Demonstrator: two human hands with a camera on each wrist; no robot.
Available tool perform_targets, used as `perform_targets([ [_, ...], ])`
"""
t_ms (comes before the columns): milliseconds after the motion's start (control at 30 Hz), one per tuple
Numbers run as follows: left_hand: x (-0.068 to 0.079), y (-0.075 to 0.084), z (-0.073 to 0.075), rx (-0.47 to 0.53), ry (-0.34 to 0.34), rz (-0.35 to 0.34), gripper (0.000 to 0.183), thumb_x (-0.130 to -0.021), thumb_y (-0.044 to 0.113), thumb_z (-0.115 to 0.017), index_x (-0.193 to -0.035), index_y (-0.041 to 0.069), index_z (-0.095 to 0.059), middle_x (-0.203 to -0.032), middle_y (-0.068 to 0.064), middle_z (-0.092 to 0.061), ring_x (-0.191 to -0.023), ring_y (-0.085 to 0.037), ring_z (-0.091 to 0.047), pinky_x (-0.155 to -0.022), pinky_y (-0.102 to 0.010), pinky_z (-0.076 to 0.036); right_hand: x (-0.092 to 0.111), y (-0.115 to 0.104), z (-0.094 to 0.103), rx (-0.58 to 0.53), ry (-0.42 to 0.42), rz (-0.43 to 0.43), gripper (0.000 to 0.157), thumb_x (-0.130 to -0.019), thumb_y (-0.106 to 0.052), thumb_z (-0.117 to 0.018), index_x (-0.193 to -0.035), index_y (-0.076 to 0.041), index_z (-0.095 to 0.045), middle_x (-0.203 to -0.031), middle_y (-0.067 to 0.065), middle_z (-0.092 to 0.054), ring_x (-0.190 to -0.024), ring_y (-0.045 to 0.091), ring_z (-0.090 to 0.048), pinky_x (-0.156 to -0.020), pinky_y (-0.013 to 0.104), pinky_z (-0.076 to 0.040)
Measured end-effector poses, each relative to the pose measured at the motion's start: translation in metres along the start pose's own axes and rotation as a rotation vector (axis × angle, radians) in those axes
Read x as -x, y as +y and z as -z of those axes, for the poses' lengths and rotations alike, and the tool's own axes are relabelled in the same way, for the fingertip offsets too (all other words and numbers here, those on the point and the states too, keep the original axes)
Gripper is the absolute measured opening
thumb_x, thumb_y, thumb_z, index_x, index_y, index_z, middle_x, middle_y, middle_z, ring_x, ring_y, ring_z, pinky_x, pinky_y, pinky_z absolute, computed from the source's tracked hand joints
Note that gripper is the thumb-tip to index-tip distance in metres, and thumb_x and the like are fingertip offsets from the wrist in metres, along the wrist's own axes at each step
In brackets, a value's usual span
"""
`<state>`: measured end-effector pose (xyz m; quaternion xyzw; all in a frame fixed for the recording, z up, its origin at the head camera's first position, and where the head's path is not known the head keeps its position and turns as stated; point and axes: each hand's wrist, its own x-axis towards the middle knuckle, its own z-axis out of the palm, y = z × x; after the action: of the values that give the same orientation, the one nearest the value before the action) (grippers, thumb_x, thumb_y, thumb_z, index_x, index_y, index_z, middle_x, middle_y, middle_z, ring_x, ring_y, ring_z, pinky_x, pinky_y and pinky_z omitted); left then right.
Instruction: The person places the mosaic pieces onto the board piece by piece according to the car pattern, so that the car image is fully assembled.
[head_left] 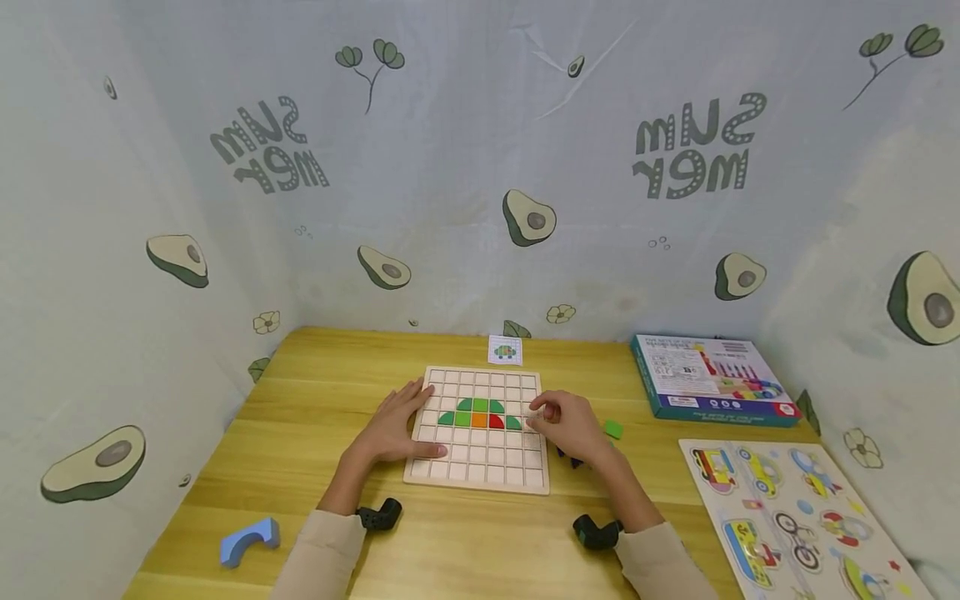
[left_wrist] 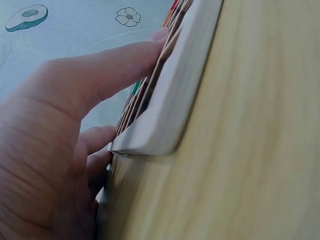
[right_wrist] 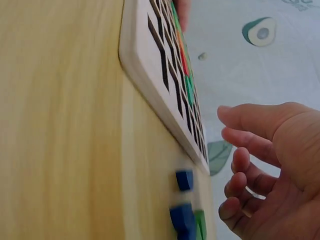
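A wooden grid board [head_left: 480, 477] lies flat on the table. Green pieces [head_left: 465, 405], an orange square [head_left: 478, 420] and a red piece [head_left: 496, 422] sit in its middle cells, forming a dome-like shape. My left hand [head_left: 392, 427] rests at the board's left side, its thumb [left_wrist: 125, 62] on the grid and other fingers touching the edge. Over the board's right edge hovers my right hand [head_left: 576, 422], fingers loosely bent; nothing shows between thumb and forefinger [right_wrist: 252, 144]. Dark blue blocks [right_wrist: 182, 217] and a green piece [head_left: 612, 429] lie beside the board, near the right hand.
A small printed card [head_left: 505, 350] stands behind the board. At the back right lies a boxed set [head_left: 712, 379], with a vehicle picture puzzle board [head_left: 795, 508] in front of it. A blue arch block [head_left: 250, 540] is at the front left. Patterned cloth [head_left: 450, 167] encloses the table.
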<state>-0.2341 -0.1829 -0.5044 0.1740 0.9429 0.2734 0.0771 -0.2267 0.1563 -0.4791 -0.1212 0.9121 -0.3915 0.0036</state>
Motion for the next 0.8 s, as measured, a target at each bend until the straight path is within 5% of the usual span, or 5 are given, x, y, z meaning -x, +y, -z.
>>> perform_targets([
  [300,-0.003,0.003,-0.001,0.003,-0.002,-0.005,0.117,-0.071,0.069,-0.077,-0.164,0.017,-0.029,-0.174,-0.009,-0.015,-0.161,-0.032,-0.012,-0.131,-0.055,-0.009,0.012,0.018,0.029,0.068,0.038,-0.053,0.016,-0.093,-0.019,-0.078,-0.104,-0.008,-0.073,-0.083,0.004,-0.055,-0.072,0.018,-0.046,-0.064,0.028,-0.037],
  [800,-0.002,-0.001,0.000,-0.012,-0.007,0.000,0.116,-0.073,0.068,-0.077,-0.165,0.017,-0.028,-0.174,-0.010,-0.014,-0.161,-0.035,-0.012,-0.131,-0.056,-0.009,0.022,0.039,0.050,0.165,0.007,-0.138,0.020,-0.092,-0.026,-0.079,-0.096,-0.008,-0.073,-0.079,0.003,-0.060,-0.073,0.019,-0.051,-0.067,0.031,-0.042],
])
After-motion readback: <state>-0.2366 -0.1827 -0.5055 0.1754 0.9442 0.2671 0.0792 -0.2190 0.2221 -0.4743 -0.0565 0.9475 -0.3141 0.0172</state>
